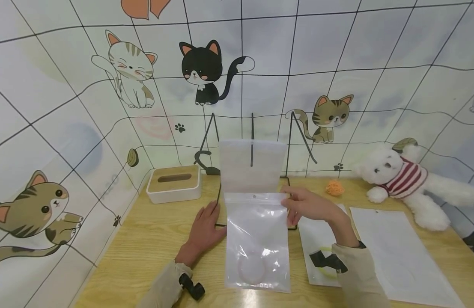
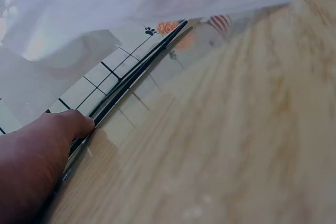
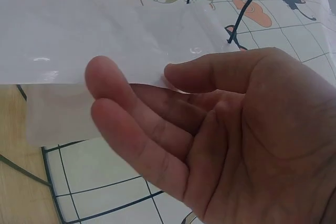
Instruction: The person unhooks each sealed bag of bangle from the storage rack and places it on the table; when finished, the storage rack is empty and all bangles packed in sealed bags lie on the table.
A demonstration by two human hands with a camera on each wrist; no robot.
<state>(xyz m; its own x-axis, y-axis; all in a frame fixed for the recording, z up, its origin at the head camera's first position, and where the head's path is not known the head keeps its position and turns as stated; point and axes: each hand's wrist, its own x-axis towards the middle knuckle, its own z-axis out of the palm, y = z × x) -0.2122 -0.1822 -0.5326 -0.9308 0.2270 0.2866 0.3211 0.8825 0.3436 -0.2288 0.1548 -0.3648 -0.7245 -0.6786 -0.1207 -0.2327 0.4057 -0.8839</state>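
A clear zip bag [image 1: 257, 239] with a faint pale pink ring [image 1: 252, 267] inside hangs upright in the head view. My right hand [image 1: 308, 203] pinches its upper right edge between thumb and fingers; the right wrist view shows the other fingers loosely bent. Behind it, another whitish bag [image 1: 250, 164] stands at the middle prong of a black wire rack [image 1: 292, 145]. My left hand [image 1: 206, 226] lies beside the rack's base with its fingers extended. In the left wrist view, the thumb [image 2: 79, 124] touches the black base wire [image 2: 131, 80]. The bag hides part of the base.
On the right lie a bag with a yellow-green ring [image 1: 314, 273] and a larger whitish bag [image 1: 398, 252]. A white plush toy [image 1: 410, 179] and an orange ball [image 1: 334, 188] sit at the back right. A wood-topped tissue box [image 1: 174, 185] stands back left, near the cat-patterned wall covering.
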